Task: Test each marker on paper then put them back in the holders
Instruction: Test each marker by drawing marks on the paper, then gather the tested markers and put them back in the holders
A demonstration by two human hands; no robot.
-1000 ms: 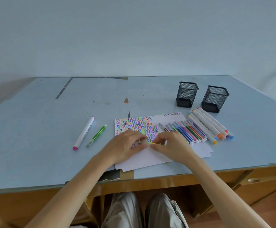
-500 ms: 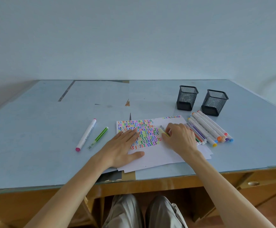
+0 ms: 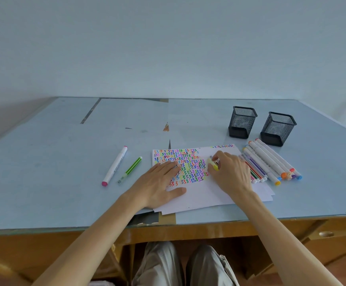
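White paper (image 3: 205,193) covered with rows of coloured squiggles lies in the middle of the table. My left hand (image 3: 159,182) rests flat on its left part, fingers spread. Over the paper's upper right, my right hand (image 3: 229,172) grips a yellow marker (image 3: 213,163). Right of it lies a row of thin markers (image 3: 256,172), partly hidden by my hand, and several thick white markers (image 3: 271,159). Two black mesh holders (image 3: 241,122) (image 3: 277,129) stand behind them and look empty.
A thick white marker with a pink cap (image 3: 114,166) and a thin green marker (image 3: 130,169) lie left of the paper on the blue table (image 3: 44,162). The table's front edge runs just below the paper, with a drawer handle (image 3: 325,234) at lower right.
My hands came apart. The left one went flat on the paper. The right one carried the yellow marker up and right, toward the row of thin markers.
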